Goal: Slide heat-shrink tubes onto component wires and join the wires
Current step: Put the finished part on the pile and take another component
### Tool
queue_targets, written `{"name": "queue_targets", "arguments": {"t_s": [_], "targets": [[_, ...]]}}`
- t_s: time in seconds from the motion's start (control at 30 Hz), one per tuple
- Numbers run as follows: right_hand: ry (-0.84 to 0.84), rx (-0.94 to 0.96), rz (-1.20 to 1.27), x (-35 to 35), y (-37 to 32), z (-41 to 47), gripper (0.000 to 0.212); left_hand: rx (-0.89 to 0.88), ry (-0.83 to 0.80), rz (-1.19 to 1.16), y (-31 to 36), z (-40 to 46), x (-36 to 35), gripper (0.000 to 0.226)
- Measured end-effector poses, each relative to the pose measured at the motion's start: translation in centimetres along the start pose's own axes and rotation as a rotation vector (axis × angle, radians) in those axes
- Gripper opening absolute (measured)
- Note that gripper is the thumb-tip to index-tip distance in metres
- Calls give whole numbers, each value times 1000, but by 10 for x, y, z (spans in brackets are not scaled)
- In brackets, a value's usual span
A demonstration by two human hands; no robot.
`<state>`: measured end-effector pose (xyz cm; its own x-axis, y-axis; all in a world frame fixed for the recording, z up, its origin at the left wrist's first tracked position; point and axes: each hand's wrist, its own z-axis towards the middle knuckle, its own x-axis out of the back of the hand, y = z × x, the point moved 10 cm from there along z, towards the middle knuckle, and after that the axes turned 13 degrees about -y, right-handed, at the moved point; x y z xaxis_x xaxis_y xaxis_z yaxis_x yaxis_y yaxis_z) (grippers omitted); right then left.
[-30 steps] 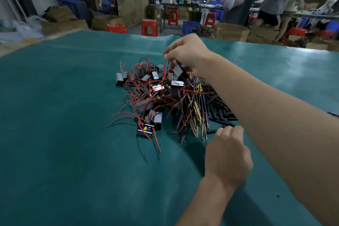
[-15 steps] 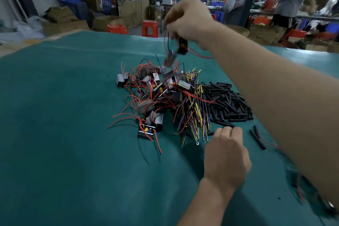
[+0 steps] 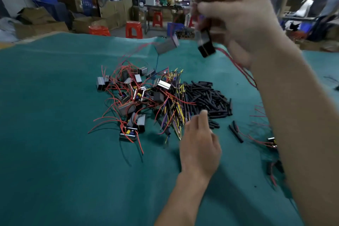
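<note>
Right hand lifts one component clear of the pile; left hand low by the loose wires.

Right hand (image 3: 236, 18) is raised above the green mat (image 3: 55, 152), fingers pinching a black component (image 3: 206, 44) whose red leads (image 3: 240, 68) trail down; a second grey component (image 3: 166, 45) hangs beside it, blurred. Left hand (image 3: 200, 145) has fingers loosely curled, grasping nothing visible, just beside the multicoloured wires (image 3: 174, 113). Heat-shrink tubes (image 3: 207, 97) lie heaped right of the component pile (image 3: 132, 95).

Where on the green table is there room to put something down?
Bare green mat lies left of and in front of the red-wired component pile. It's crowded from that pile through the colored wires to the black tubes.
</note>
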<state>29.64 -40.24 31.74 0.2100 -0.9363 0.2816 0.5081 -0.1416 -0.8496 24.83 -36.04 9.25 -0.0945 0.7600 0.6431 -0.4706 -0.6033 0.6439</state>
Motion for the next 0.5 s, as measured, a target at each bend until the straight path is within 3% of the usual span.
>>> {"name": "queue_targets", "arguments": {"t_s": [0.13, 0.23, 0.3, 0.37, 0.43, 0.5], "targets": [[-22, -84, 253, 31, 46, -83, 13, 119, 166, -240, -15, -2, 22, 51], [29, -180, 405, 46, 93, -131, 15, 130, 210, -547, -26, -1, 27, 41], [83, -249, 425, 53, 122, -156, 16, 203, 48, -914, -30, 5, 2, 45], [106, -327, 415, 53, 147, -173, 16, 305, -178, -1137, -20, 5, -28, 51], [102, -388, 414, 50, 166, -184, 16, 316, -312, -1171, -10, 0, -45, 42], [84, -440, 378, 47, 179, -192, 16, 283, -322, -1141, -10, -1, -49, 23]]}}
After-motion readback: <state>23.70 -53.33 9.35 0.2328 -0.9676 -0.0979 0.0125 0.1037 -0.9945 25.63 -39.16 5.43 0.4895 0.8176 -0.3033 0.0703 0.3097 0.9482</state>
